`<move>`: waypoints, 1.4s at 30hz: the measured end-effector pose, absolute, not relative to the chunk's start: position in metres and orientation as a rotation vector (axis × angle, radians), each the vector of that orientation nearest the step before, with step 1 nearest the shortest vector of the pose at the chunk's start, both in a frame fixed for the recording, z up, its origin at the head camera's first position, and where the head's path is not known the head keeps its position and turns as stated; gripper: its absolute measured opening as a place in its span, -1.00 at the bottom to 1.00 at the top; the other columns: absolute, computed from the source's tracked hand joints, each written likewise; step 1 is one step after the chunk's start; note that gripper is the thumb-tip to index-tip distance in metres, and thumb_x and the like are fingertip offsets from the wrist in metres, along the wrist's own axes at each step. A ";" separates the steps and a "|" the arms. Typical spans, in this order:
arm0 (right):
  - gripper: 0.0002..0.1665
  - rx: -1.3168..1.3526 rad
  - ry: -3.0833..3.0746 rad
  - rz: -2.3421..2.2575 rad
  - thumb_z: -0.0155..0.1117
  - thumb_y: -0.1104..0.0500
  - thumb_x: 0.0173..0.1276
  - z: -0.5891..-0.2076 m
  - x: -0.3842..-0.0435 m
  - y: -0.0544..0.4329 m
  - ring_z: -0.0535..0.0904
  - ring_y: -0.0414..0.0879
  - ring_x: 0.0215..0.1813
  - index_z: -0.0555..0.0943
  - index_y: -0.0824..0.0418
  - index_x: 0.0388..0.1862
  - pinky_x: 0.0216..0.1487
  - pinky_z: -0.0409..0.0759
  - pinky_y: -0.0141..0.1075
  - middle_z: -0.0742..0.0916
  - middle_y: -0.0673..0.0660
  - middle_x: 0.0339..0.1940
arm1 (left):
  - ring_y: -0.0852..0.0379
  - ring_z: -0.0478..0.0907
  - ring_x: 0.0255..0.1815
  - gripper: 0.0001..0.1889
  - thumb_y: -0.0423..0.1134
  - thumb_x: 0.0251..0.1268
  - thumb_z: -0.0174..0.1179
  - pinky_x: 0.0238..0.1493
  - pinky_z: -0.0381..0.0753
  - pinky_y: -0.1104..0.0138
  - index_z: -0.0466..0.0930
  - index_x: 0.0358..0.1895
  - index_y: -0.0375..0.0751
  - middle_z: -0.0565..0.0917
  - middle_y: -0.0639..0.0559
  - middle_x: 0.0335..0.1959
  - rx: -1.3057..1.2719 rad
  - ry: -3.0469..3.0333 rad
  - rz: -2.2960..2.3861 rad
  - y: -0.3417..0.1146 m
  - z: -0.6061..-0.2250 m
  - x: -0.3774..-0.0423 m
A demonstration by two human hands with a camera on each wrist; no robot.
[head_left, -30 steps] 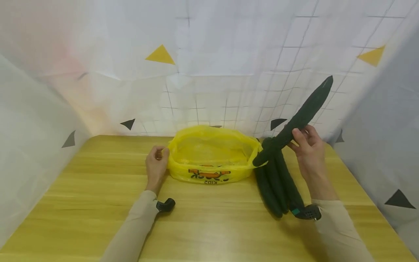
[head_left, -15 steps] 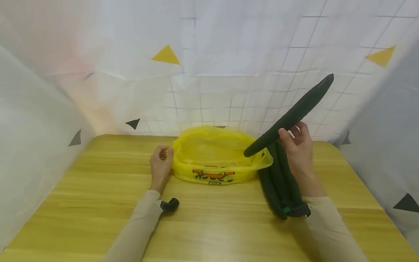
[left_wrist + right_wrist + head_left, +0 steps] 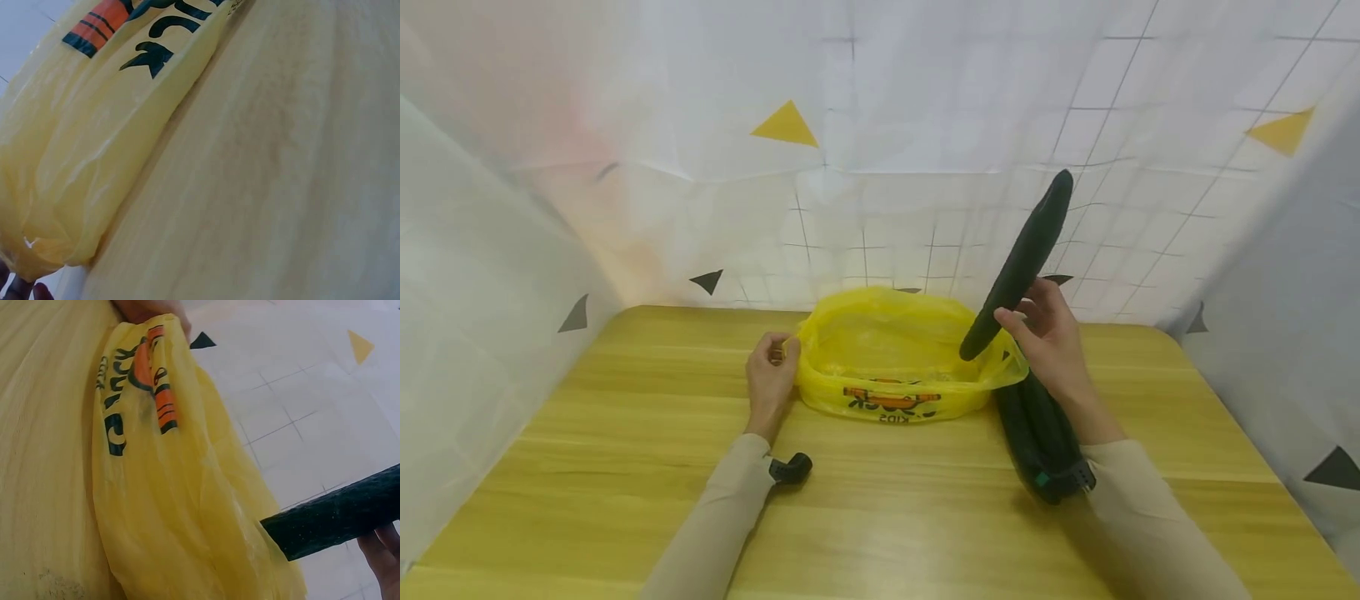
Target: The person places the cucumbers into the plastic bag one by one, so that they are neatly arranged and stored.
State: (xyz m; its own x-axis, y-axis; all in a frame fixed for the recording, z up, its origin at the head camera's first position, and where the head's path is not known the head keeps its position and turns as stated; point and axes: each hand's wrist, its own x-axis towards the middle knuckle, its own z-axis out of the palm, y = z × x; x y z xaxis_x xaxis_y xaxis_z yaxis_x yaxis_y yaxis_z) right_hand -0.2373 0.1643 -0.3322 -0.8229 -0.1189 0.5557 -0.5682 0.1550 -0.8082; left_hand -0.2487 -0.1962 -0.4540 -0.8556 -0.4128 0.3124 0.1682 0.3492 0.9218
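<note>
A yellow plastic bag (image 3: pixel 887 400) with printed lettering stands on the table, its mouth wide. My left hand (image 3: pixel 771 375) pinches the bag's left rim; in the left wrist view only its fingertips (image 3: pixel 42 291) show at the corner. On the other side, my right hand (image 3: pixel 1052 342) grips a long dark green cucumber (image 3: pixel 1026 254) between thumb and fingers. The cucumber slants steeply, upper end leaning right, lower end within the bag's mouth. In the right wrist view the bag's wall hides the lower tip of the cucumber (image 3: pixel 337 515). Several more cucumbers (image 3: pixel 1033 421) lie right of the bag, partly beneath my right wrist.
The wooden table (image 3: pixel 880 517) ends at a white back wall (image 3: pixel 895 208) marked with grid lines and coloured triangles. White side walls (image 3: pixel 1285 333) stand left and right. A black wrist device (image 3: pixel 792 468) sits at my left cuff, another (image 3: pixel 1075 479) at the right.
My right hand has brought the cucumber leftward and tipped it more upright, its lower end now within the bag's mouth. My left hand stays at the rim; the view has shifted slightly.
</note>
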 end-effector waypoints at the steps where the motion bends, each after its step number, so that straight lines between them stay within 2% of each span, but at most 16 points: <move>1: -0.45 0.659 -2.092 1.696 0.21 0.41 0.27 -0.331 -0.237 0.163 0.56 -0.21 -0.02 0.35 0.25 0.23 0.05 0.51 -0.54 0.57 -0.05 -0.01 | 0.09 0.46 -0.29 -0.79 -0.07 0.27 0.18 -0.17 0.48 0.25 0.60 -0.20 -0.11 0.59 -0.04 -0.30 0.213 -2.116 -1.531 -0.196 -0.454 -0.248; 9: -0.44 0.677 -2.204 1.600 0.26 0.37 0.25 -0.327 -0.240 0.156 0.56 -0.25 0.04 0.36 0.29 0.22 0.07 0.50 -0.54 0.56 -0.11 0.02 | 0.08 0.47 -0.28 -0.78 -0.04 0.28 0.16 -0.19 0.48 0.25 0.60 -0.19 -0.09 0.58 -0.03 -0.30 0.230 -2.121 -1.532 -0.194 -0.451 -0.245; 13: -0.42 0.728 -2.250 1.542 0.27 0.40 0.23 -0.328 -0.242 0.154 0.55 -0.26 0.06 0.35 0.32 0.23 0.10 0.51 -0.47 0.57 0.05 0.07 | 0.09 0.46 -0.29 -0.78 -0.04 0.28 0.17 -0.21 0.48 0.25 0.60 -0.19 -0.09 0.57 -0.03 -0.31 0.224 -2.116 -1.535 -0.195 -0.451 -0.246; 17: -0.42 0.763 -2.316 1.466 0.26 0.39 0.23 -0.328 -0.243 0.151 0.53 -0.27 0.09 0.36 0.32 0.24 0.15 0.52 -0.29 0.56 0.21 0.13 | 0.09 0.45 -0.30 -0.78 -0.04 0.28 0.17 -0.22 0.47 0.25 0.60 -0.20 -0.10 0.57 -0.02 -0.32 0.215 -2.107 -1.528 -0.195 -0.452 -0.247; 22: -0.40 0.787 -2.384 1.412 0.28 0.38 0.23 -0.333 -0.247 0.147 0.52 -0.02 0.13 0.38 0.27 0.26 0.18 0.47 0.01 0.57 0.26 0.15 | 0.09 0.45 -0.29 -0.79 -0.05 0.28 0.16 -0.20 0.46 0.25 0.60 -0.21 -0.09 0.56 -0.02 -0.32 0.217 -2.099 -1.525 -0.195 -0.450 -0.246; 25: -0.39 0.829 -2.409 1.390 0.29 0.35 0.23 -0.344 -0.256 0.147 0.50 0.09 0.16 0.39 0.21 0.27 0.19 0.45 0.07 0.56 0.23 0.18 | 0.09 0.45 -0.29 -0.80 -0.06 0.27 0.18 -0.20 0.46 0.25 0.60 -0.21 -0.10 0.56 -0.02 -0.32 0.220 -2.091 -1.526 -0.195 -0.450 -0.246; 29: -0.39 0.915 -2.427 1.305 0.31 0.28 0.23 -0.357 -0.269 0.144 0.51 0.08 0.17 0.41 0.14 0.27 0.17 0.48 0.06 0.56 0.17 0.20 | 0.09 0.45 -0.31 -0.81 -0.07 0.26 0.19 -0.21 0.47 0.27 0.60 -0.22 -0.09 0.56 -0.01 -0.33 0.224 -2.077 -1.530 -0.195 -0.449 -0.246; 42: -0.43 1.019 -2.512 0.998 0.33 0.20 0.24 -0.367 -0.278 0.126 0.56 0.10 0.09 0.44 0.20 0.23 0.11 0.54 -0.04 0.60 0.19 0.12 | 0.11 0.40 -0.39 -0.80 -0.07 0.27 0.17 -0.32 0.41 0.38 0.61 -0.22 -0.10 0.51 0.01 -0.41 0.237 -2.033 -1.482 -0.196 -0.450 -0.247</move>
State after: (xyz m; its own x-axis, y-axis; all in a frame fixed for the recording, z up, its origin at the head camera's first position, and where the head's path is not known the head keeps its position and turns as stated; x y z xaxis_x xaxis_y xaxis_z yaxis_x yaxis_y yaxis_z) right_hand -0.2777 0.1260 -0.3667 -0.7230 -0.5174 0.4578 -0.6904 0.5199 -0.5030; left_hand -0.2470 -0.1959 -0.4504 -0.8009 -0.4753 0.3642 0.2012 0.3593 0.9113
